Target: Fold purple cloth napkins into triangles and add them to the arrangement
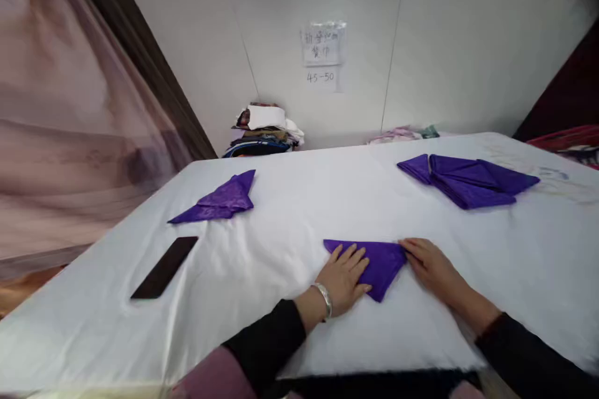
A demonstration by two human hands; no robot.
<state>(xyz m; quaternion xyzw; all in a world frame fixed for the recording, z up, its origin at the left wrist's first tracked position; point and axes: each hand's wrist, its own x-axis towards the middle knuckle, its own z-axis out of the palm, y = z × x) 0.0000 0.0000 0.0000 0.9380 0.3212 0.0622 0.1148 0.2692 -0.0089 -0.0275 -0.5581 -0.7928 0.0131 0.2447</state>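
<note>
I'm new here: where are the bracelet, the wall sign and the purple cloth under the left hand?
Bracelet (pixel 326 297): head view, its band.
Wall sign (pixel 322 47): head view, upper sheet.
Purple cloth (pixel 382 263): head view, uncovered middle.

Purple bundle (pixel 224 201) blocks left, purple stack (pixel 468 182) right; tabletop (pixel 327 199) between is open.

The purple cloth (pixel 386 263) looks smooth, the bracelet (pixel 326 297) shiny, perhaps metal.
</note>
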